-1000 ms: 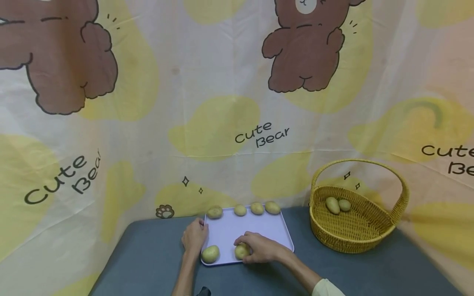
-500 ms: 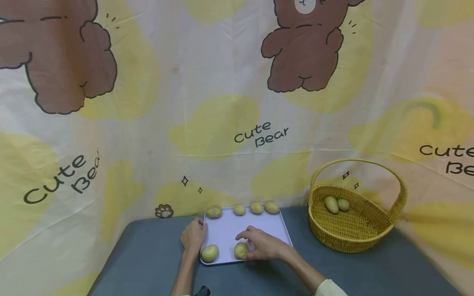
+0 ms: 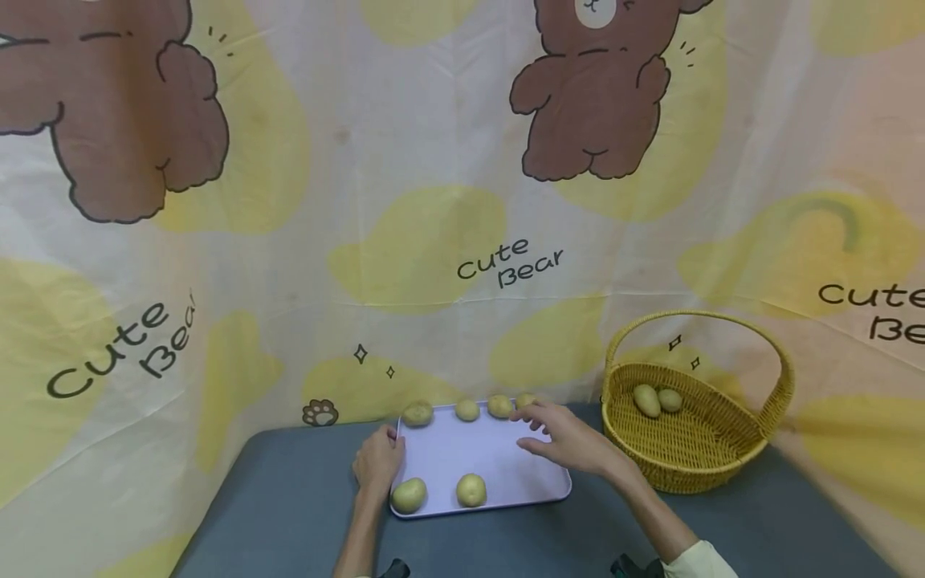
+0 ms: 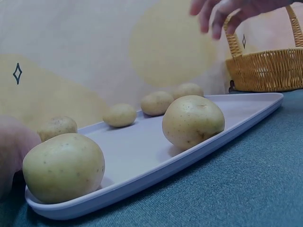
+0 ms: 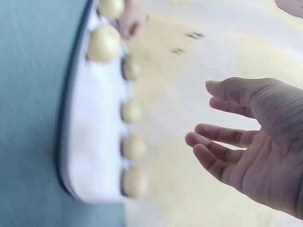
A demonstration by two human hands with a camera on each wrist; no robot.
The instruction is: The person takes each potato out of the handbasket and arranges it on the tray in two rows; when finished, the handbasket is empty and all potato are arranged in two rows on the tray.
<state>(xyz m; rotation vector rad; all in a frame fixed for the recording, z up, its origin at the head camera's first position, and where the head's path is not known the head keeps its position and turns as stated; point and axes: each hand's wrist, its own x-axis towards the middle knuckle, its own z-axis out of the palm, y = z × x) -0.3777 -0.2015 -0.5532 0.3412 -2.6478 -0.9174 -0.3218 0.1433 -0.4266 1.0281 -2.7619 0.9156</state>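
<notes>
A pale lilac tray (image 3: 499,461) lies on the table, with several potatoes along its back edge, among them a back-left potato (image 3: 417,413). At its front edge sit two more, a front-left potato (image 3: 409,495) and a front-middle potato (image 3: 471,490). My left hand (image 3: 378,463) grips the tray's left rim, its fingers bent at the edge. My right hand (image 3: 567,437) is raised over the tray's right side with nothing in it. Its fingers are spread and relaxed in the right wrist view, and it partly covers the back-right potato (image 3: 525,400) in the head view.
A yellow wicker basket (image 3: 686,478) with a tall handle stands right of the tray and holds two potatoes (image 3: 648,400). The grey-blue table (image 3: 289,498) ends at a bear-print cloth backdrop (image 3: 433,321).
My right hand has let go of the front-middle potato and moved up and right, over the tray's right side. The left hand has stayed at the left rim.
</notes>
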